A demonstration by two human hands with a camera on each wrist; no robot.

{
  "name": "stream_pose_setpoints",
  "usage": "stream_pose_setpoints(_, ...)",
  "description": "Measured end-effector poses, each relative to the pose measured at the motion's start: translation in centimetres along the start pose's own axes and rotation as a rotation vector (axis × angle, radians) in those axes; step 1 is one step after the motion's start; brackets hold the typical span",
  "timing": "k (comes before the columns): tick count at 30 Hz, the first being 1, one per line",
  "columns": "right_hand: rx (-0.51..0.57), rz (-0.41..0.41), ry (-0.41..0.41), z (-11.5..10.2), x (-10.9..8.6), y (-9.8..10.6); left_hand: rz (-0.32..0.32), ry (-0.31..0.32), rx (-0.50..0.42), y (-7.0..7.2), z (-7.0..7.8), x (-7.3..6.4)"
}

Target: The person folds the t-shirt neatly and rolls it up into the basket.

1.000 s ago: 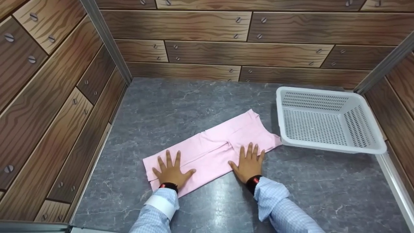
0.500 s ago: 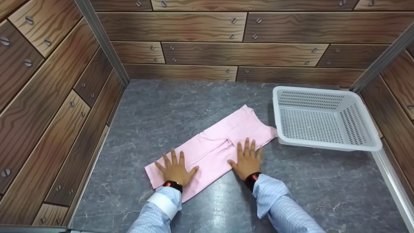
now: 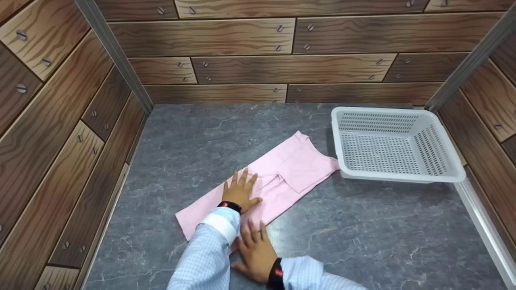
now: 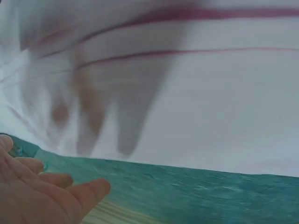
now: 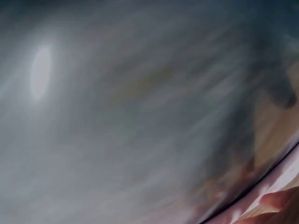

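A pink garment, which looks like a folded shirt (image 3: 302, 169), lies slantwise on the grey marbled surface. My left hand (image 3: 240, 191) rests on its middle with the fingers spread. Below it, my right hand (image 3: 257, 253) is at the garment's near edge, fingers extended, fingertips over or touching the cloth. In the left wrist view, the left hand (image 4: 42, 196) shows at the lower left by the pale cloth (image 4: 210, 112), which bears finger shadows. The right wrist view is blurred; only fingertips (image 5: 278, 200) of the right hand and a strip of cloth appear at its lower right.
A white perforated plastic basket (image 3: 403, 177) stands at the right, its near-left corner beside the garment's right tip. Wood-patterned panels (image 3: 242, 38) wall in the back and both sides. A metal rail (image 3: 483, 229) runs along the right edge.
My left hand has slid up and right to the garment's middle. The right hand has left the garment's right part and moved left and nearer me. The garment lies slightly more slanted.
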State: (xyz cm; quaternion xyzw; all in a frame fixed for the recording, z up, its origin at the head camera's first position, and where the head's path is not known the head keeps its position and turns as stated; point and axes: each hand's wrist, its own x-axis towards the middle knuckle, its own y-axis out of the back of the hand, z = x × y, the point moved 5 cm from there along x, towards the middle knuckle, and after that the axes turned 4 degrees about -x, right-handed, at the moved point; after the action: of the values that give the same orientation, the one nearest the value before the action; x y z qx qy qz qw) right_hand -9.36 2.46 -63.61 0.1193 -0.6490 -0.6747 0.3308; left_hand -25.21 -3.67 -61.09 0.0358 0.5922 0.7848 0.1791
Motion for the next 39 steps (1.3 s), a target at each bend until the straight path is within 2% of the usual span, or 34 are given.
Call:
stream_pose_setpoints(2, 0.006, -0.002, 0.03, -0.9, -0.1, 0.1, -0.034, -0.011, -0.013, -0.6, 0.7, 0.4)
stream_pose_setpoints(7, -0.017, -0.184, 0.042, -1.2, 0.3, -0.5, -0.083, -0.008, -0.01, -1.5, 1.8, 0.7)
stream_pose_setpoints(9, -0.022, -0.209, 0.042, -0.9, 0.5, -0.6, -0.086, 0.01, -0.006, -1.6, 1.8, 0.8)
stream_pose_setpoints(19, -0.039, -0.171, 0.087, -0.5, 0.5, -0.9, -0.136, 0.113, 0.006, -3.2, 0.2, 1.4)
stream_pose_setpoints(25, -0.022, -0.119, 0.105, 0.5, 0.5, -0.5, -0.156, 0.171, 0.004, -3.0, 0.0, 1.4)
stream_pose_setpoints(29, 0.043, -0.082, 0.093, 1.9, 0.5, -0.3, -0.145, 0.206, 0.003, -2.9, -0.1, 1.5)
stream_pose_setpoints(33, 0.1, -0.096, 0.096, 3.6, 0.5, -0.2, -0.119, 0.211, 0.002, -2.8, -0.2, 1.5)
stream_pose_setpoints(39, 0.139, -0.133, 0.127, 5.1, 0.1, 0.0, -0.117, 0.235, 0.006, -2.6, 0.0, 1.2)
